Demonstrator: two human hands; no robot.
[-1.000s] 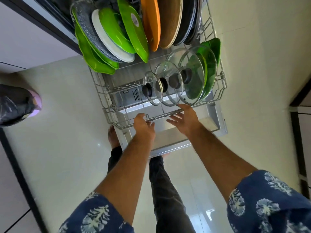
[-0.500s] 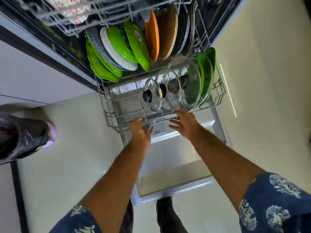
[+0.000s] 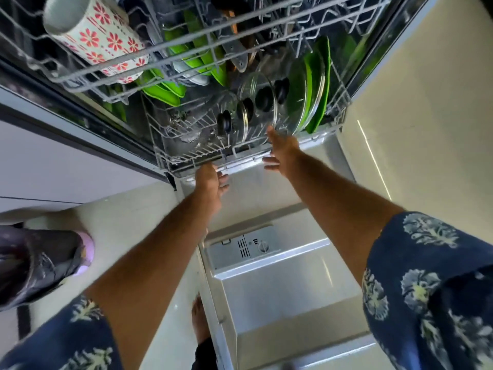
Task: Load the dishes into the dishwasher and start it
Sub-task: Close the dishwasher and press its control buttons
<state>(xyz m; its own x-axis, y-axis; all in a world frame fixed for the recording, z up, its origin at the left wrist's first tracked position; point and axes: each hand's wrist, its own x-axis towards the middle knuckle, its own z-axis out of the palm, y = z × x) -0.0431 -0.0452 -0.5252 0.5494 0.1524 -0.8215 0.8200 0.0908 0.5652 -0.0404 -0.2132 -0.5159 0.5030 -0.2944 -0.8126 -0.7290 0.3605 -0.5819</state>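
glossy tiled floor [image 3: 138, 217], wire lower rack [image 3: 186, 156], round glass lids [image 3: 256, 108]

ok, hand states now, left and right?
Left hand: fingers curled at the lower rack front edge; grip cannot be told.
Right hand: open, fingers straight, at the rack front.

Above lower rack [image 3: 192, 156]: access capped by upper rack [image 3: 149, 68]. Its right half is blocked by upright glass lids [image 3: 262, 113]; front-left section is left open.
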